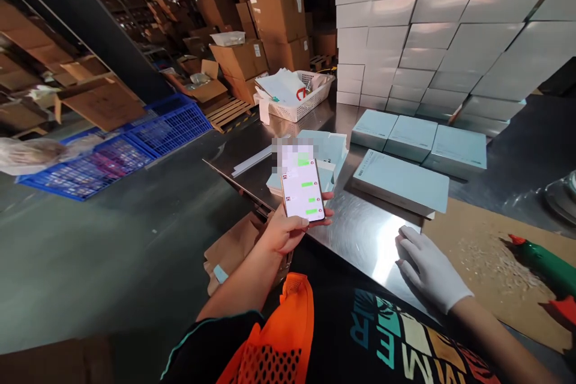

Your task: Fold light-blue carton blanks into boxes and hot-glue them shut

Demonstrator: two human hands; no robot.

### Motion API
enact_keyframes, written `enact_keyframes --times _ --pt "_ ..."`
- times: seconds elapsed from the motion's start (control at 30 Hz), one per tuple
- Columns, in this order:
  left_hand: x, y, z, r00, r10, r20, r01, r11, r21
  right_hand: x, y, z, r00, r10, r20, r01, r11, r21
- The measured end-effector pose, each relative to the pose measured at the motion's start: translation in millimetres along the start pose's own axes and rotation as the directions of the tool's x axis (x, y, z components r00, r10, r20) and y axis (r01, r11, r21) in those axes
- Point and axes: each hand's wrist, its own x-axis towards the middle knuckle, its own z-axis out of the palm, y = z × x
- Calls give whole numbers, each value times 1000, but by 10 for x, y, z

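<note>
My bare left hand (290, 229) is wrapped round a smartphone (302, 189), its lit screen facing me with a chat of green and white bubbles; the upper part is blurred out. In a white glove, my right hand (425, 264) lies with fingers stretched out on the steel table (360, 234), holding nothing. Just beyond those fingers is a long pale-blue box (400, 180). Behind the phone lie flat pale-blue cartons (330, 153), partly hidden by it.
Three small pale-blue boxes (411, 137) stand before a tall stack of white boxes (405, 42). A white basket (310, 99) holds papers. On brown cardboard (486, 252) at right lie clear scraps and a green tool with a red tip (544, 261). Blue crates (135, 144) stand left.
</note>
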Motion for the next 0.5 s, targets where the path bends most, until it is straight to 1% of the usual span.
enact_keyframes --times 0.07,0.13,0.27,0.37,0.43,0.5 --pt "-54 37 -99 1000 5 -23 -5 1000 3 -6 14 8 1000 -12 -13 11 1000 -14" --pt "-121 83 -221 999 23 -49 -24 999 -29 -14 34 19 999 -31 -21 31 999 -38" --pt "-238 165 -546 990 87 -112 -98 990 -98 -16 76 39 995 -94 -29 90 988 -127" --pt "-303 191 -898 975 109 -194 -134 983 -123 -1 92 43 991 -132 -31 125 978 -168" --pt "-367 182 -1195 957 85 -277 -132 978 -159 14 104 46 988 -149 -31 141 975 -171" --pt "-468 136 -1525 925 45 -378 -124 974 -187 28 132 60 986 -164 -37 156 973 -168"
